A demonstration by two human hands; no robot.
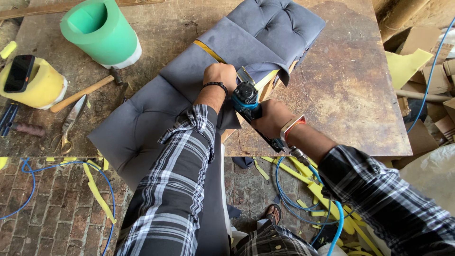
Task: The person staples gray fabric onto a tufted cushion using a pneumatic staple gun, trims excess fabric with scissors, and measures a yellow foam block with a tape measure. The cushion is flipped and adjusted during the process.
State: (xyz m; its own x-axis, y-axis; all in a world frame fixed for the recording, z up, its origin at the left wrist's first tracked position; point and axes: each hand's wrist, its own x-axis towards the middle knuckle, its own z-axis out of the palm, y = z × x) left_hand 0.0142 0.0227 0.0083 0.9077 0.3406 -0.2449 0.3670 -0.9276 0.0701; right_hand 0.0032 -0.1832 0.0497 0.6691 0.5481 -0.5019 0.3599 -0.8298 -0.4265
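Note:
A grey tufted upholstered cushion [156,102] lies diagonally across a worn wooden table [341,85], its near end hanging over the front edge. My left hand [219,76] presses down on the folded grey fabric at the cushion's edge, beside a strip of yellow foam [208,51]. My right hand [271,117] grips a blue and black pneumatic staple gun [246,97], its nose against the fabric just right of my left hand. A blue air hose [327,213] runs down from the gun's handle.
On the table's left stand a green foam roll [101,32] and a yellow foam roll [40,87] with a phone [19,72] on it; a hammer [83,93], scissors [68,124] and a screwdriver [23,128] lie nearby. Yellow foam scraps [97,192] litter the brick floor. Cardboard [429,71] piles up at right.

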